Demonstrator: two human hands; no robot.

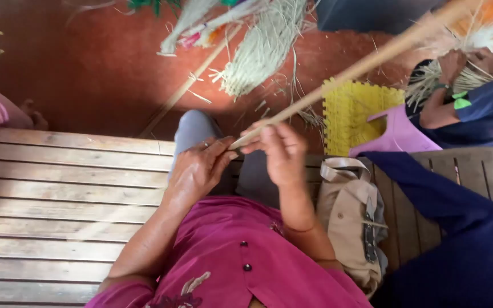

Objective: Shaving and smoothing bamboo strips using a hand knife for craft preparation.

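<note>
From the head camera I look straight down at my lap. My left hand [198,168] sits just left of centre, fingers pinched together on the near end of a long pale stick [343,74]. My right hand [282,149] is just beside it, at centre, fingers curled around the same end; it is slightly blurred. The stick runs from both hands up to the upper right corner of the frame, tilted over the red floor [87,74].

I sit on a wooden slatted bench [58,194] that fills the lower left. A beige bag [349,211] lies on the bench right of my arm. Bundles of dry straw [261,48] lie at top centre. At the upper right another person's hand [452,63] grips straw, near a yellow mat [352,111] and a purple plastic stool [397,134].
</note>
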